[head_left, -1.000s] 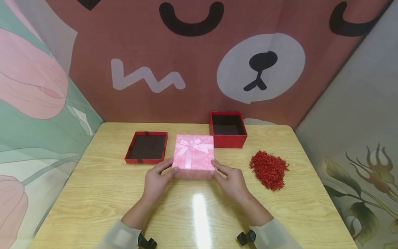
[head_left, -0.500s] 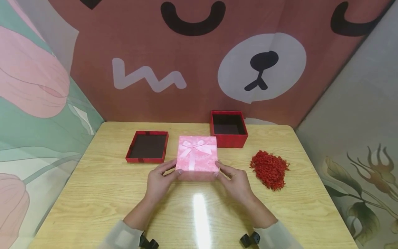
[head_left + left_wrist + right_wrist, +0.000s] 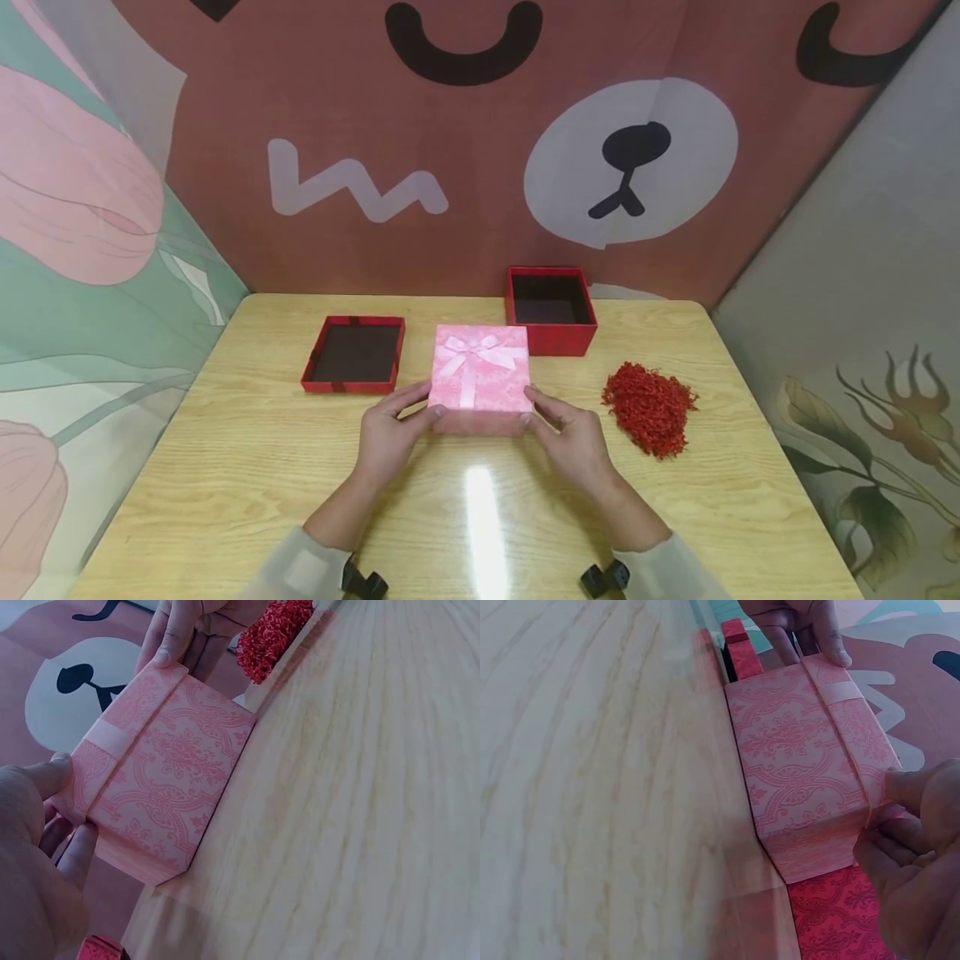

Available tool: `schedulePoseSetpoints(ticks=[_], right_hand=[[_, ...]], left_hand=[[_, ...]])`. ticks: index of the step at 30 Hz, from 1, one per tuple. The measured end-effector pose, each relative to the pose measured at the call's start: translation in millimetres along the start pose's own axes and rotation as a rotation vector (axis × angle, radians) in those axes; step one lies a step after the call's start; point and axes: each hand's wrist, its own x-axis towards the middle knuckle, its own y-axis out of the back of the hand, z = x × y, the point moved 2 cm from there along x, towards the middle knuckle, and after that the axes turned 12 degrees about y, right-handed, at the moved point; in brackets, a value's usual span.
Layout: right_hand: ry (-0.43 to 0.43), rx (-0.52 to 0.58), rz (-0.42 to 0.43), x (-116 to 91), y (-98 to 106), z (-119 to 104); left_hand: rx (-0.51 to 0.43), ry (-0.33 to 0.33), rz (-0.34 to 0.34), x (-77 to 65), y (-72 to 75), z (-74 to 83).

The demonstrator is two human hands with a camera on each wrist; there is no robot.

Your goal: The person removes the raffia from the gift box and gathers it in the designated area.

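A pink patterned gift box point(image 3: 480, 375) with a ribbon bow stands upright on the table, its lid point(image 3: 124, 716) fitted over the top. My left hand point(image 3: 386, 442) holds the lid at the near left corner, thumb on the front and fingers along the side. At the opposite near corner my right hand point(image 3: 577, 446) pinches the lid edge in the same way. Both wrist views show the box's front face and the lid's lower rim beneath the fingertips. Whatever is inside the box is hidden.
A red box point(image 3: 555, 337) with a dark inside stands open behind the pink box. Its red lid point(image 3: 352, 354) lies upturned at the left. Red shredded paper point(image 3: 650, 410) is heaped at the right on the wooden table point(image 3: 225, 492). A printed wall rises behind.
The pink gift box has slid a little to the right across the table, with both hands moving along on its corners. The red box, red lid and shredded paper have stayed put.
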Motion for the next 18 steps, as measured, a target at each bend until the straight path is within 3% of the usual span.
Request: schedulePoseSetpoints(ticks=[13, 18], right_hand=[[0.078, -0.004, 0.032, 4.4, 6.5, -8.5], [0.102, -0.041, 0.047, 8.1, 10.2, -13.8]], left_hand=[[0.011, 0.011, -0.015, 0.8, 0.2, 16.8], [0.013, -0.022, -0.023, 1.3, 0.0, 25.1]])
